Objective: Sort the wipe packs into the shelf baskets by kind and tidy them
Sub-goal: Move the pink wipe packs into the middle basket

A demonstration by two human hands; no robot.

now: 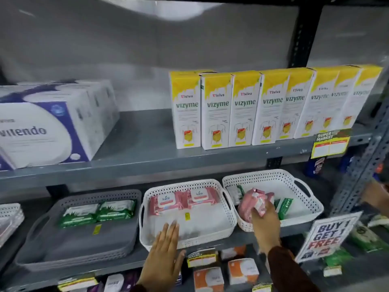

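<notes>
**Operator:** I have the right hand point(265, 216) in the right-hand white basket point(311, 205), lower right of the frame, its grip closed on a pink wipe pack point(251, 202). The left hand point(163, 252) lies flat and open on the front rim of the middle white basket point(228, 217), holding nothing.

**Observer:** How do you expect that pack to handle?

**Operator:** Light and soft, I judge. It looks like a film pouch that crumples under the fingers point(257, 209), and glossy enough to slip. I would hold it across the middle of its body, not by the crimped end seal, which looks likely to slide out.

**Observer:** Where does it sit against the grip?

**Operator:** Half under the palm. The pack bulges out to the upper left of the hand and tilts against the basket floor. Whether there is one pink pack or two bunched together I cannot tell; the blur hides it. Green packs point(284, 205) lie just beside it in the same basket, one touching the hand's right side.

**Observer:** And where should it go?

**Operator:** To the middle basket, I think. Two pink Kara packs point(183, 200) lie flat side by side along its back wall, with bare floor in front. The grey basket point(42, 234), lower left, holds two green packs point(97, 211), so the green ones on the right probably belong there.
</notes>
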